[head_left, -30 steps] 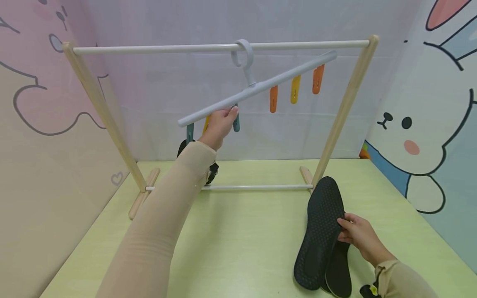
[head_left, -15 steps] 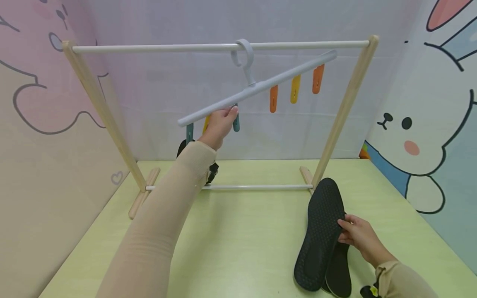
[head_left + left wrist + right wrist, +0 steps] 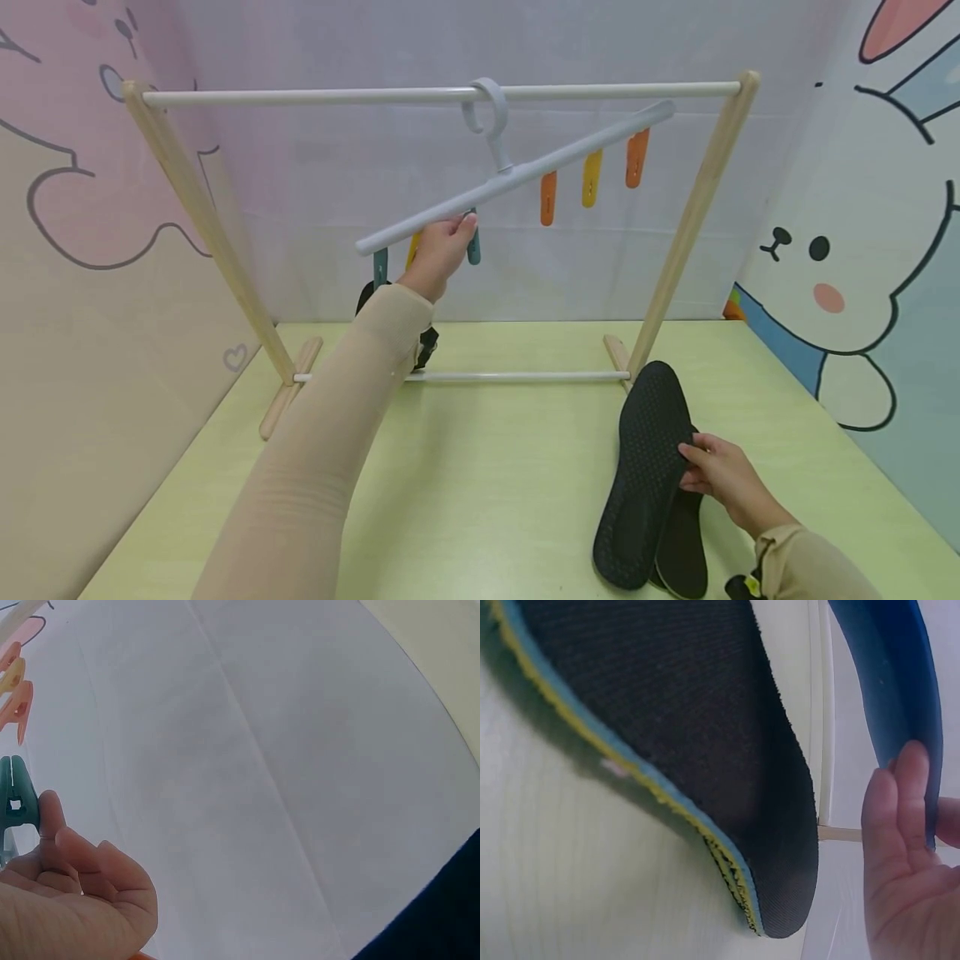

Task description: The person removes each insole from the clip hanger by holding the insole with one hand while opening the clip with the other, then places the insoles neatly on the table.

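Observation:
In the head view my left hand [image 3: 441, 254] is raised under the pale hanger [image 3: 517, 175], its fingers at a teal clothespin [image 3: 474, 247] and appearing to pinch it. The left wrist view has curled fingers against the teal clothespin [image 3: 16, 796]. My right hand [image 3: 726, 477] pinches a black insole [image 3: 648, 475] by its edge, thumb on the dotted face. It leans upright with its toe end up. Below it lies another black insole [image 3: 682, 542], with a blue and yellow edge in the right wrist view. Part of a black thing [image 3: 367, 293] shows under the leftmost teal clothespin [image 3: 380, 267].
The hanger hooks over the white top bar [image 3: 300, 97] of a wooden-ended rack and tilts down to the left. Orange and yellow clothespins [image 3: 592, 179] hang from its right half. A white lower bar [image 3: 517, 377] crosses just above the pale green table [image 3: 480, 483]. Cartoon-printed walls surround it.
Almost nothing differs. The insole in my right hand has sunk very slightly; my left hand stays at the teal clothespin.

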### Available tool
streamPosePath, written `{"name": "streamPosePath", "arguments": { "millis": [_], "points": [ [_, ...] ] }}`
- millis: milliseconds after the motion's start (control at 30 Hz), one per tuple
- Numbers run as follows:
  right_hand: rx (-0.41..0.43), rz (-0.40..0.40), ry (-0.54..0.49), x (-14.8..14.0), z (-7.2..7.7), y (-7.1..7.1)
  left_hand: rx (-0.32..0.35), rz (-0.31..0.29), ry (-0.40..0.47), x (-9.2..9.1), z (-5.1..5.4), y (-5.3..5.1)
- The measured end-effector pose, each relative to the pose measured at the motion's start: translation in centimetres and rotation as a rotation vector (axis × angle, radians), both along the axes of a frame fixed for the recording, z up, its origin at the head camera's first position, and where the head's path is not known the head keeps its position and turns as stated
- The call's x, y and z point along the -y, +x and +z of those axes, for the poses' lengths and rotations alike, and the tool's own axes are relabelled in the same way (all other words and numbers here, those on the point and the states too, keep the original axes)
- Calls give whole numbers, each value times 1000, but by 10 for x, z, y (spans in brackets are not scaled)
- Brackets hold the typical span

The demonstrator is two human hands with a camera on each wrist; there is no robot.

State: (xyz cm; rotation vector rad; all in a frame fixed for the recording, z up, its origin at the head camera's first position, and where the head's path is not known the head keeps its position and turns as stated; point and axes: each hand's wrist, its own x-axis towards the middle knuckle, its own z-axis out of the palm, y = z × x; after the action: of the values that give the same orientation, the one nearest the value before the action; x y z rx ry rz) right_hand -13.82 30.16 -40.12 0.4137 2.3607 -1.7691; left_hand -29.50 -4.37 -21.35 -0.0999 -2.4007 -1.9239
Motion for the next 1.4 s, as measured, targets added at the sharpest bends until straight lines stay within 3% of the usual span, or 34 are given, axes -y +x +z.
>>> {"name": "streamPosePath", "arguments": {
  "millis": [1400],
  "points": [
    [68,11,52,-1,-4,0,-12,-13,-7,0,1,1]
  ]
}}
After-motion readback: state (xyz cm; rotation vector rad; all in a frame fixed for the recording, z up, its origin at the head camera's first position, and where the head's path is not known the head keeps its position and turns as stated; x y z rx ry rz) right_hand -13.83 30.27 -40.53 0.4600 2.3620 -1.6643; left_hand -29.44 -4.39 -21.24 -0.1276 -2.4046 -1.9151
